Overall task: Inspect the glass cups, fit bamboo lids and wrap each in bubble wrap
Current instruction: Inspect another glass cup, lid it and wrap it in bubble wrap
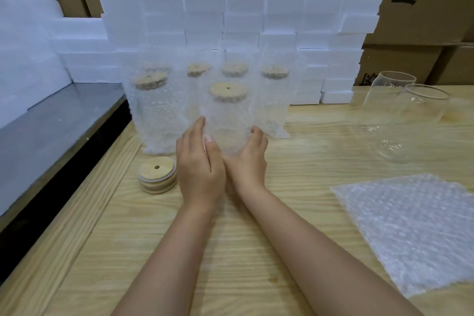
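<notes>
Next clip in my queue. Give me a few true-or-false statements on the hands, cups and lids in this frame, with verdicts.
1. The left hand and right hand both hold one wrapped cup with a bamboo lid. True.
2. The stack of spare lids sits right of both hands. False: it sits left of the left hand.
3. Two bare glass cups stand lidless at the far right. True.
4. The bubble wrap sheet lies under the spare lids. False: it lies flat at the near right, apart from them.
5. Other wrapped cups stand behind the held one. True.
</notes>
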Available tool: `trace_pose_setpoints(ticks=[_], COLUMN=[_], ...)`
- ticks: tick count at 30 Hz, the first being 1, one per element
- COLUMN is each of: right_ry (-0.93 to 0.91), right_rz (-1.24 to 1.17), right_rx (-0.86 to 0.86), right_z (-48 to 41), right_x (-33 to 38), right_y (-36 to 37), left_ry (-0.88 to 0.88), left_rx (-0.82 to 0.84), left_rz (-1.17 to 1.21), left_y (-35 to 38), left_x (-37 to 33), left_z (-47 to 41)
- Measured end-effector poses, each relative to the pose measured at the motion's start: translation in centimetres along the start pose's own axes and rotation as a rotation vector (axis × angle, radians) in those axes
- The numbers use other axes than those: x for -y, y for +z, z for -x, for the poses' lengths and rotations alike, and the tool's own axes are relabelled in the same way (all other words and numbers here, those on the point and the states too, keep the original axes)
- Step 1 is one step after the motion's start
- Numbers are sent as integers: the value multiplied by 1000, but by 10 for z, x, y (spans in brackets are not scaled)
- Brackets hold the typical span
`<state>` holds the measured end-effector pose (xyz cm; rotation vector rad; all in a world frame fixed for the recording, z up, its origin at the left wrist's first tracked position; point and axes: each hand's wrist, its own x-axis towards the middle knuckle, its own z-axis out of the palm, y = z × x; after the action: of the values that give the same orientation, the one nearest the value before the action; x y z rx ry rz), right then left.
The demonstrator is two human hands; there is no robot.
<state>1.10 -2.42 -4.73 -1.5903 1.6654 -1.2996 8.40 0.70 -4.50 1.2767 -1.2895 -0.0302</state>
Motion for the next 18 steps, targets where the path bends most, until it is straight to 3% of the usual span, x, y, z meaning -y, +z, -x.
trace_pose_setpoints(ticks=[5, 18], right_ry=[7, 82], right_rz=[31, -17], right_rx=[10, 65], right_z=[-10, -39], right_x=[14, 31], right_y=[23, 53], left_ry=[16, -171], left_rx=[-152, -135], left_rz=[75, 131], left_y=[-1, 1], left_x=[2, 7], left_z=[-4, -9])
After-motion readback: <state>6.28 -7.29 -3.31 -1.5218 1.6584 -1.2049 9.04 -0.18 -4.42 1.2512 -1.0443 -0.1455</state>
